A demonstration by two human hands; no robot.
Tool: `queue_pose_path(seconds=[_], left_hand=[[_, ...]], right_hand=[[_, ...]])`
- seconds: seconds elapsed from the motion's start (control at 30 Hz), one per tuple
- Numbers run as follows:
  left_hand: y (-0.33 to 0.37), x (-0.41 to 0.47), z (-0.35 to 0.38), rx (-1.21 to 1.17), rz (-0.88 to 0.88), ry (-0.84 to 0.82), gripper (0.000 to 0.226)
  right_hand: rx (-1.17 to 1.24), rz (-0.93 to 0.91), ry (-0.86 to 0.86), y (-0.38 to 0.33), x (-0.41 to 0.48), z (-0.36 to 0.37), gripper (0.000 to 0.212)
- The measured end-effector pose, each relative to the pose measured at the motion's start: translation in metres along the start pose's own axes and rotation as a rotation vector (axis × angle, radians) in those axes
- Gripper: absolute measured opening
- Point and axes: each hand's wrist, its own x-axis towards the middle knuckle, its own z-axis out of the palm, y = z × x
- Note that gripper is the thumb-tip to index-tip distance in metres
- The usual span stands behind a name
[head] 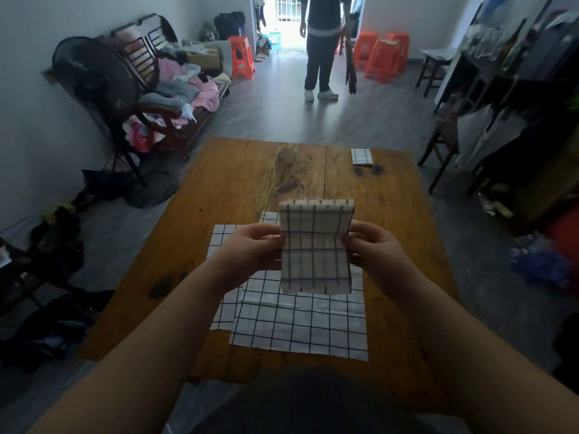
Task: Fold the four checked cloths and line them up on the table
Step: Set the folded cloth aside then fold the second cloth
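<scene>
Fingers of left hand (250, 249) and right hand (376, 249) pinch a folded cloth (315, 245) over the wooden table (238, 183), orange stools (383, 54) behind.

The held cloth (315, 249) sits between our left hand (250, 249) and our right hand (376, 249), above the near middle of the surface (238, 183). Below it two spread cloths (300, 324) lie on the surface. The nearer one overlaps the other, which sticks out to the left and behind. The far cloth (362, 156) lies alone near the far right corner, well apart from the rest. On the floor to our left stands a fan (94, 86), with a bench (163, 89) behind it carrying clothes. Beyond the far edge a person (322, 42) stands between stools (385, 54).
</scene>
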Motion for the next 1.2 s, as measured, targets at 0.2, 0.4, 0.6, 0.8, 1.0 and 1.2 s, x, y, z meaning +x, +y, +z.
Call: queue_pose_path(seconds=[0.2, 0.4, 0.6, 0.8, 1.0, 1.2], left_hand=[[-0.003, 0.004, -0.01, 0.185, 0.004, 0.017, 0.015], [-0.002, 0.007, -0.007, 0.324, 0.035, 0.031, 0.015], [-0.002, 0.015, 0.009, 0.588, 0.181, 0.102, 0.011], [-0.006, 0.02, 0.024, 0.761, 0.256, 0.049, 0.012], [-0.011, 0.025, 0.031, 0.755, 0.219, 0.1, 0.009], [-0.018, 0.022, 0.037, 0.749, 0.21, 0.131, 0.011]], right_hand=[[-0.084, 0.017, -0.035, 0.002, -0.001, -0.007, 0.016], [-0.28, 0.003, -0.087, 0.0, 0.0, -0.009, 0.03], [-0.595, -0.005, -0.16, -0.004, -0.006, -0.004, 0.022], [-0.865, -0.127, -0.185, 0.0, -0.003, 0.014, 0.015], [-0.903, -0.209, -0.099, 0.002, -0.002, 0.021, 0.011], [-0.924, -0.216, -0.074, 0.002, -0.006, 0.017, 0.015]])
